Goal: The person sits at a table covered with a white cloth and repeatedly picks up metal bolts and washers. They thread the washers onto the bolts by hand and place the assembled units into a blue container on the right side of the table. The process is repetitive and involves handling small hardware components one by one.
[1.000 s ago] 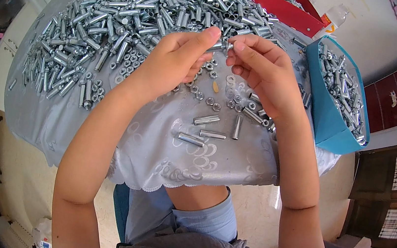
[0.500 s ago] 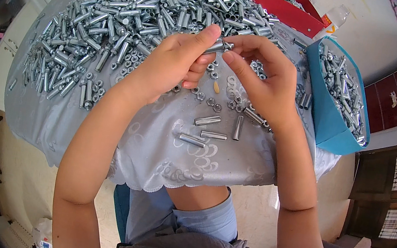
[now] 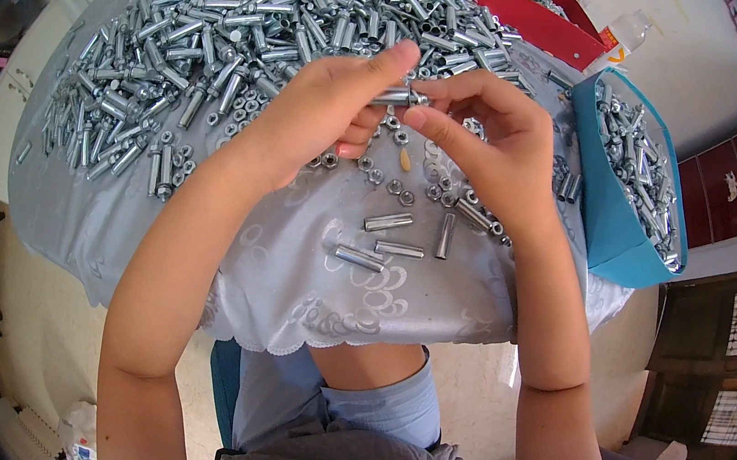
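Over the near middle of the table, my left hand (image 3: 328, 106) is wrapped round a silver sleeve anchor bolt (image 3: 394, 97), its thumb pointing up and away. My right hand (image 3: 498, 149) pinches the bolt's nut end between thumb and forefinger. The bolt lies roughly level, and its left part is hidden in my left hand. Beneath and beyond both hands are loose hex nuts (image 3: 375, 177). Closer to me, several plain metal sleeves (image 3: 399, 249) lie apart on the grey patterned tablecloth (image 3: 288, 285).
A large heap of metal anchor bolts (image 3: 257, 9) covers the far and left table. To the right stands a blue fabric bin (image 3: 616, 233) full of bolts. A red box (image 3: 541, 26) with more bolts and a clear plastic bottle (image 3: 627, 32) are at the back right.
The bolt's nut end has dropped slightly toward me, and my right thumb and forefinger have shifted a little with it. My left hand keeps its hold. The loose sleeves stay where they lay.
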A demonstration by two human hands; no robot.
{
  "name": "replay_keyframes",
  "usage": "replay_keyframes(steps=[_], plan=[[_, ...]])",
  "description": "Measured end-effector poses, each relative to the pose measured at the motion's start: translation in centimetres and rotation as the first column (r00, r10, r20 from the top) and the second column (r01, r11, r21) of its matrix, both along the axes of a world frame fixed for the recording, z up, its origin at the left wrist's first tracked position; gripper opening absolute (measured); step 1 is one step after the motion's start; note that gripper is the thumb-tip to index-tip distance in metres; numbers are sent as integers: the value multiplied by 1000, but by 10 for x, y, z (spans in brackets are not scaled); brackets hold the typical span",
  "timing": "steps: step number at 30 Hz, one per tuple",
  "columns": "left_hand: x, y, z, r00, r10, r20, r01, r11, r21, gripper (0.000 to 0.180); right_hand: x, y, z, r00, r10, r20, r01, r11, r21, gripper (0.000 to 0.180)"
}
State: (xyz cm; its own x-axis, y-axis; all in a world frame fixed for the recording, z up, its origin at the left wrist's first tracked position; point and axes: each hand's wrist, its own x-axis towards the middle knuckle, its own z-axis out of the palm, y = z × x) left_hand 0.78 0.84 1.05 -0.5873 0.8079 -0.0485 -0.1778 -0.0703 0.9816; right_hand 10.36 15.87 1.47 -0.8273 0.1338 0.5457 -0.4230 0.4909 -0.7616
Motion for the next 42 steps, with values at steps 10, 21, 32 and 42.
replay_keyframes(steps=[10, 21, 32, 42], plan=[[2, -1, 0, 980, -58, -190, 53, 998, -29, 28, 1, 0, 2, 989, 115, 92, -106, 990, -98, 26], [-1, 0, 2, 1000, 23, 18, -23, 999, 30, 29, -1, 5, 5, 998, -50, -33, 43, 982, -184, 18], [-1, 1, -2, 992, 102, -76, -100, 994, 35, 22, -2, 12, -12, 978, -112, 178, -5, 833, 554, 16], [2, 1, -3, 981, 120, -153, -116, 993, 37, 20, -6, 14, -17, 981, -114, 157, 1, 815, 580, 19]])
